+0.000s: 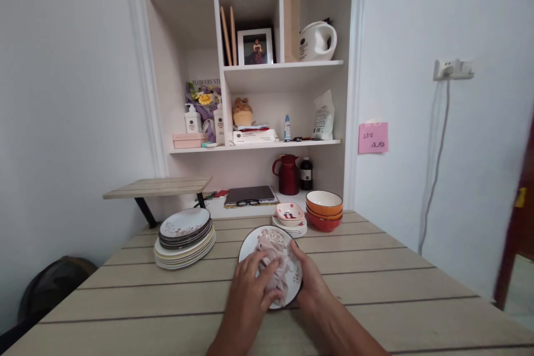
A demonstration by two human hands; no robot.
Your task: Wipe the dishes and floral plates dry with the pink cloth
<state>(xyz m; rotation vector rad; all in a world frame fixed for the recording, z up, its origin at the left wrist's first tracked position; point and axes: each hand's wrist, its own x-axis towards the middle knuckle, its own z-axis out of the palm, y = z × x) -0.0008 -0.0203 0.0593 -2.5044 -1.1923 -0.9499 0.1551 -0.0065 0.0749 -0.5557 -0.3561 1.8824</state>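
A white plate [249, 246] with a dark rim and a brown flower print is held tilted above the near middle of the table. My right hand [311, 281] grips its right edge, thumb on the face and the other fingers hidden behind it. A crumpled pinkish-grey cloth [275, 267] lies against the plate's face. My left hand [251, 292] presses on this cloth, its fingers bent around the folds. Part of the plate's print is covered by the cloth and the left hand.
Stacked plates [186, 225] stand at the table's left. Farther back are small dishes [290, 216] and stacked orange and red bowls [324, 207]. A raised wooden shelf [156, 186] stands at back left. Behind the table, a red jug [287, 175] and a laptop [250, 194] sit in the white shelving.
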